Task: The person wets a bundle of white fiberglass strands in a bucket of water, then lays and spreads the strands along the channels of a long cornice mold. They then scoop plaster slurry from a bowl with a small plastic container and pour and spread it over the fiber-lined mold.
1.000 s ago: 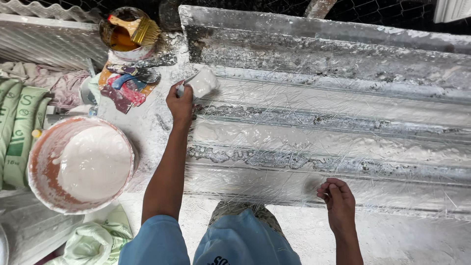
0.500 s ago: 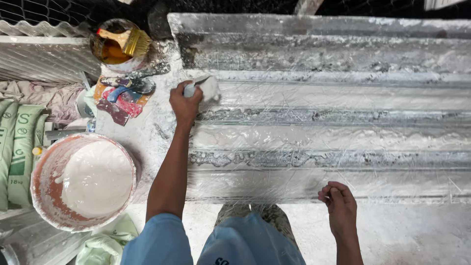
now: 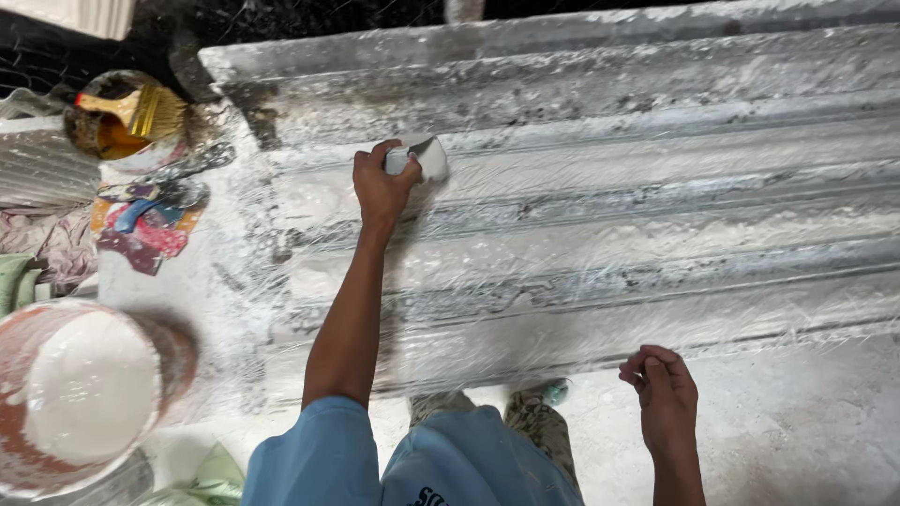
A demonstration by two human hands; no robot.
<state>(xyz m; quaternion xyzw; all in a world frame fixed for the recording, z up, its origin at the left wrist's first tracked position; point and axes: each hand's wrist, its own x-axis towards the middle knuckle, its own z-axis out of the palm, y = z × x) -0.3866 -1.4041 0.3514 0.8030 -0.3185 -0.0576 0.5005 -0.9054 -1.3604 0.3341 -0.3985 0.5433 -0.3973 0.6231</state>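
Left hand [image 3: 382, 187] slid right w/ scraper [image 3: 424, 161] pinched in grip, along mould [image 3: 656, 187] long axis; right hand [image 3: 664, 394] curled, empty, lower right.

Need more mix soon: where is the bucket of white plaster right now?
In the head view, the bucket sits at the lower left edge, left of the left arm, below the colourful scrap and the brush.

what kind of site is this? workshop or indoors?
Looks like a plaster moulding workshop, probably a rough working yard. A long ribbed mould crusted with white plaster, a bucket of white mix and a brush in a tin suggest it. The left hand presses a small scraper on the mould.
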